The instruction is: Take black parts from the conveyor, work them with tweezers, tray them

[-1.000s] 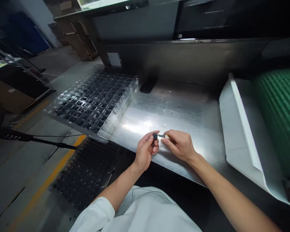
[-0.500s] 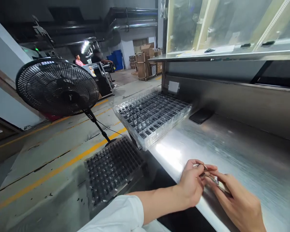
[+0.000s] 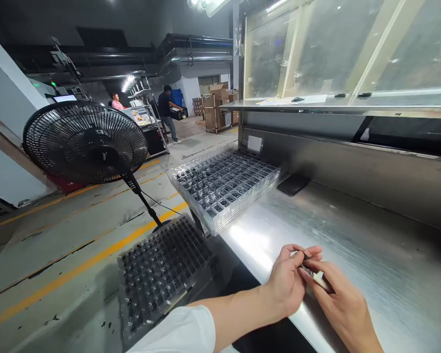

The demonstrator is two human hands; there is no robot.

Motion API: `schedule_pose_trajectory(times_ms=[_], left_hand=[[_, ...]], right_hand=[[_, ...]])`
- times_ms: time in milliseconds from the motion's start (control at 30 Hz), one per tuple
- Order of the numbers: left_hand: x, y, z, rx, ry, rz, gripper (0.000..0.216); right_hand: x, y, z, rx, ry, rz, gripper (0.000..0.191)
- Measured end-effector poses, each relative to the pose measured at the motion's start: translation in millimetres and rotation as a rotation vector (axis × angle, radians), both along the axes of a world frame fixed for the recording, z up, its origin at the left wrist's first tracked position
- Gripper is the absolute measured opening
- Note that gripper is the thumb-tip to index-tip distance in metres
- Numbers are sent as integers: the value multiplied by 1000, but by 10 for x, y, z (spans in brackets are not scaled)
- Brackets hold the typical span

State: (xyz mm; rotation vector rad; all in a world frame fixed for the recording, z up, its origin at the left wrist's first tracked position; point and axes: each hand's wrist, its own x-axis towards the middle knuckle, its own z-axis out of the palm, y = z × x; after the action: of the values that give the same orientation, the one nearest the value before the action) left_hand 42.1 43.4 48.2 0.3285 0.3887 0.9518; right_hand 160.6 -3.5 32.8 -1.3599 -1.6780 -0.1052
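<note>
Over the front edge of the steel table point(image 3: 375, 264), my left hand point(image 3: 287, 287) pinches a small dark piece point(image 3: 307, 255), mostly covered by fingers. Pressed close against it, my right hand point(image 3: 343, 296) grips a slim pale-handled tool point(image 3: 321, 281); its tip is too small to make out among the fingertips. Beyond my hands, a stack of clear plastic trays point(image 3: 238, 208) sits at the table's left end, its pockets filled with small dark parts.
Lower left stands another tray point(image 3: 161, 269) of dark parts. A black standing fan point(image 3: 88, 142) is beside the yellow floor line. On the table lies a black phone-like object point(image 3: 294, 184), below a shelf point(image 3: 338, 109). Farther back, one person point(image 3: 167, 110) carries a black crate; another person point(image 3: 116, 102) is nearby.
The view has shifted slightly, so my hands and the tray stack appear a little farther left. Both hands keep their hold, close together. The person with the crate now shows more fully.
</note>
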Motion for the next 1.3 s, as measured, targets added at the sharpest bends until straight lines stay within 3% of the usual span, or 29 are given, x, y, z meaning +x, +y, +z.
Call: schedule_pose_trajectory(times_ms=[133,267,367,467,567,667,933,1133,1300], left_hand=[[-67,81,-66,-8,23,-53,60],[-215,244,-82,36,187,-62,50],[-307,314,-14,137,357,-188,49],[-323,306,50,268,484,-343,54],[-288,276,49,367,503,-413,63],[-264,262,14,392,456,-437,68],[-268,234,-22,341,452,-374,69],[-304,234,-54,429,426,-423,69],[-372,261,-65,495,382,-468,69]], right_hand=[[27,-15,28,-29,67,58,22],[129,-73,9,-83,189,-146,37],[211,-119,16,-163,220,-231,48],[250,-123,54,-195,200,-143,45],[255,-89,64,-187,193,-21,35],[252,-64,11,-194,182,21,31],[181,-66,-16,-185,173,-127,43],[171,-94,43,-222,138,55,33],[136,-87,50,-213,168,105,24]])
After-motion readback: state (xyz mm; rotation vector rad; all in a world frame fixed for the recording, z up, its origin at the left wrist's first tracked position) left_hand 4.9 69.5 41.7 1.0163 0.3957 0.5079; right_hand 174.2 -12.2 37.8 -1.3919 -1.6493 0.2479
